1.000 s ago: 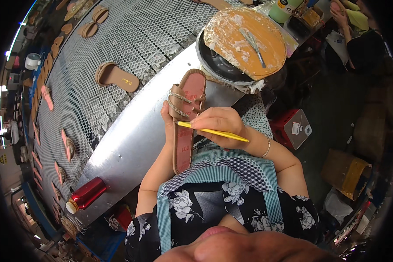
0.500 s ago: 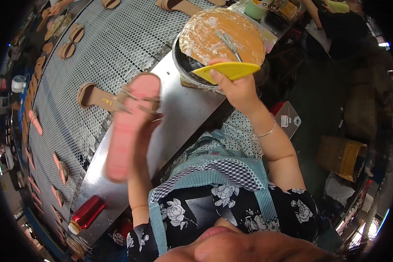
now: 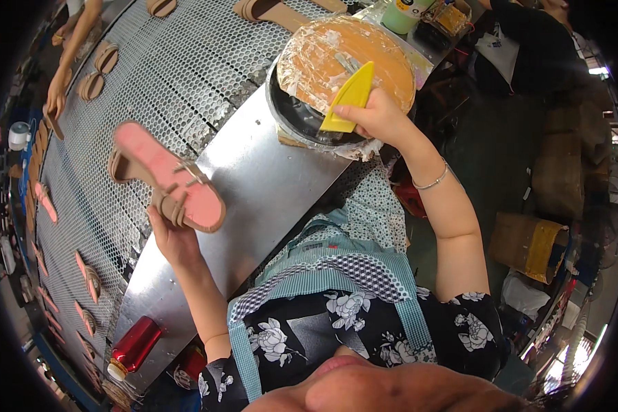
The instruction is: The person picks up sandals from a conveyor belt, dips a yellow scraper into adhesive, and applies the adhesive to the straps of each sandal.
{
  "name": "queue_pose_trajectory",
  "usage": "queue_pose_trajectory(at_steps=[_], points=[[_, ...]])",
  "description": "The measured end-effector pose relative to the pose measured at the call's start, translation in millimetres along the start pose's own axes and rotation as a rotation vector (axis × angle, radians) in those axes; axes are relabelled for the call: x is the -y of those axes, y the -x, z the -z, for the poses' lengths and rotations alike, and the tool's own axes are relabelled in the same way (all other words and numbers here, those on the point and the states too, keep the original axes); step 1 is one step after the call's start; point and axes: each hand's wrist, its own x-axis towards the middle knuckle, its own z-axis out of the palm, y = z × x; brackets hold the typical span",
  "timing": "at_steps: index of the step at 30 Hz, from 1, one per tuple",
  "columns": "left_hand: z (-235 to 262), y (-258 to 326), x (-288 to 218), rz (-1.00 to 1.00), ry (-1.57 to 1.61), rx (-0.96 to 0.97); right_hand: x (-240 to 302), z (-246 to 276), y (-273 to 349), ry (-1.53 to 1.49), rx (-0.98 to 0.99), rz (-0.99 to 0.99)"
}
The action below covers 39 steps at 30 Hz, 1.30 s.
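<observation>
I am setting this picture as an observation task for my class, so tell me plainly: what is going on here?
A person in an apron stands at a metal bench beside a perforated conveyor carrying sandal parts. The left hand holds up a pink-soled sandal with tan straps, sole upward, over the edge of the belt. The right hand grips a yellow scraper at the rim of a round pot whose lid is smeared orange-brown. A red bottle lies on the bench. Another person's hand works at the belt's far side.

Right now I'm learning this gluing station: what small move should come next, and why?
Probably dip the yellow scraper into the round pan. The right hand holds it at the pan's rim under the orange film-covered lid, while the left hand holds the pink-soled sandal, sole up, over the mesh belt.
</observation>
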Motion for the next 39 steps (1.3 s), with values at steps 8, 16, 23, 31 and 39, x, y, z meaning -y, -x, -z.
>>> queue_pose_trajectory(at_steps=[8,16,23,31,39], points=[[-48,6,30,0.397,0.097,-0.123,-4,-30,36,-0.280,-0.289,0.066],[-76,30,42,0.534,0.107,-0.013,10,-108,64,-0.588,-0.076,0.344],[-88,41,46,0.540,0.110,0.054,14,-115,57,-0.297,-0.107,0.589],[-85,36,46,0.495,-0.021,-0.029,16,-121,61,-0.054,-0.015,0.958],[-90,36,51,0.493,0.000,-0.040,13,-120,54,0.016,-0.169,0.983]])
